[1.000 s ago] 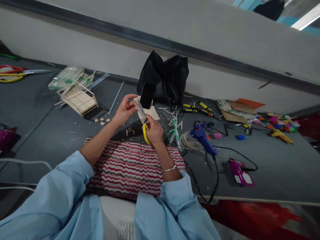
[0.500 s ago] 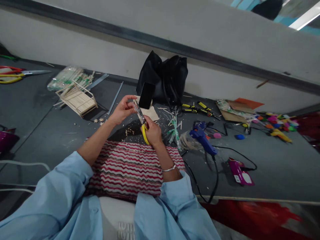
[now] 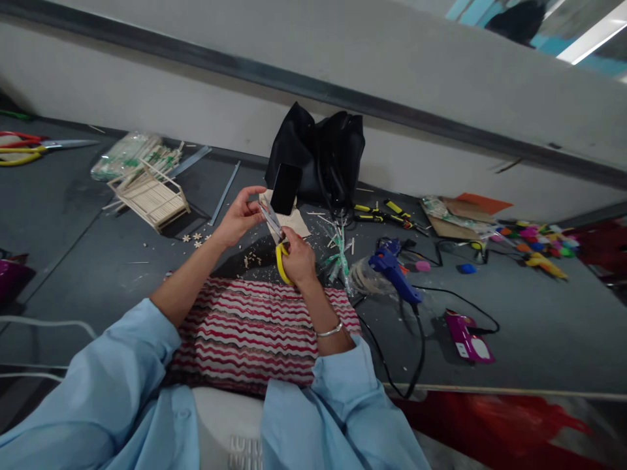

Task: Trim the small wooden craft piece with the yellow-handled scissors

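Note:
My right hand (image 3: 296, 258) is closed around the yellow handle of a pair of scissors (image 3: 275, 236), blades pointing up and left. My left hand (image 3: 241, 214) pinches a small thin piece at the blade tips; the piece is too small to name. Both hands hover above a striped red-and-white cloth (image 3: 255, 333) on my lap, over a grey floor. Small pale offcuts (image 3: 252, 260) lie scattered under the hands.
A black bag (image 3: 318, 153) with a phone (image 3: 285, 188) leaning on it stands behind. A small wooden stick crate (image 3: 149, 196) sits left. A blue glue gun (image 3: 392, 269), pliers (image 3: 386, 214), a purple device (image 3: 465, 336) and colourful bits (image 3: 536, 241) lie right. Scissors (image 3: 34, 147) lie far left.
Both hands stay together at the scissors; they have shifted very slightly, and the view has drifted a little.

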A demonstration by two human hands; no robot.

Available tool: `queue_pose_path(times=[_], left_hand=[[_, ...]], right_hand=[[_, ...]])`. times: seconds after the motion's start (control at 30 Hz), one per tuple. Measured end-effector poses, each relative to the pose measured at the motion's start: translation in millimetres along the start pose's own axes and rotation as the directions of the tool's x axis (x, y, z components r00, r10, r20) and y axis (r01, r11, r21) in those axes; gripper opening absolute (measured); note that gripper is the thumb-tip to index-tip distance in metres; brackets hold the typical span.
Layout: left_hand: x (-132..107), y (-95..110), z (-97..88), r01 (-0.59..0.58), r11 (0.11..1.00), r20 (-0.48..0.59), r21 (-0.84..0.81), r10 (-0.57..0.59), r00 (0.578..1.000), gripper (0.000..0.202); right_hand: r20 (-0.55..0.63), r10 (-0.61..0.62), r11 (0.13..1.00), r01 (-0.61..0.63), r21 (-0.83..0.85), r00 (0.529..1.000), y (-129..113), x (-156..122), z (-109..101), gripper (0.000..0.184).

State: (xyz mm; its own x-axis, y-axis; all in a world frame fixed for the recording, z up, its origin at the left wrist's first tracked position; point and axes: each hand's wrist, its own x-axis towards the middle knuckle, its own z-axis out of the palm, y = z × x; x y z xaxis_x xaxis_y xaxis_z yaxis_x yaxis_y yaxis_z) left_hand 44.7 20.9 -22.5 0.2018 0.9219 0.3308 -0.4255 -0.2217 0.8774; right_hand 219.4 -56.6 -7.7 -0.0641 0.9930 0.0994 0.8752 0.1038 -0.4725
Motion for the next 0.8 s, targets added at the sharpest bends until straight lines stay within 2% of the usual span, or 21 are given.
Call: queue_pose_path(times=[0.33, 0.5, 0.7, 0.8], left_hand=[[1, 0, -1.8, -0.029, 0.999, -0.004, 0.025, 0.029, 1.0, 0.061], [1, 2, -1.8, -0.031, 0.998, -0.016, 0.05, 0.032, 0.999, 0.057], [0, 2, 0.4, -0.063, 0.997, 0.017, 0.05, 0.062, 0.998, 0.056], [0, 2, 1.1, -0.056, 0.998, 0.02, 0.034, 0.055, 0.998, 0.058]], right_hand=[[0.016, 0.014, 0.991, -0.012, -0.132, 1.0, -4, 1, -5, 0.047], [0.021, 0.031, 0.996, -0.029, -0.088, 0.999, -4, 1, -7, 0.043], [-0.15, 0.104, 0.993, -0.094, 0.073, 0.983, 12, 3, -5, 0.043], [-0.177, 0.101, 0.991, -0.084, 0.101, 0.979, 15, 3, -3, 0.044]])
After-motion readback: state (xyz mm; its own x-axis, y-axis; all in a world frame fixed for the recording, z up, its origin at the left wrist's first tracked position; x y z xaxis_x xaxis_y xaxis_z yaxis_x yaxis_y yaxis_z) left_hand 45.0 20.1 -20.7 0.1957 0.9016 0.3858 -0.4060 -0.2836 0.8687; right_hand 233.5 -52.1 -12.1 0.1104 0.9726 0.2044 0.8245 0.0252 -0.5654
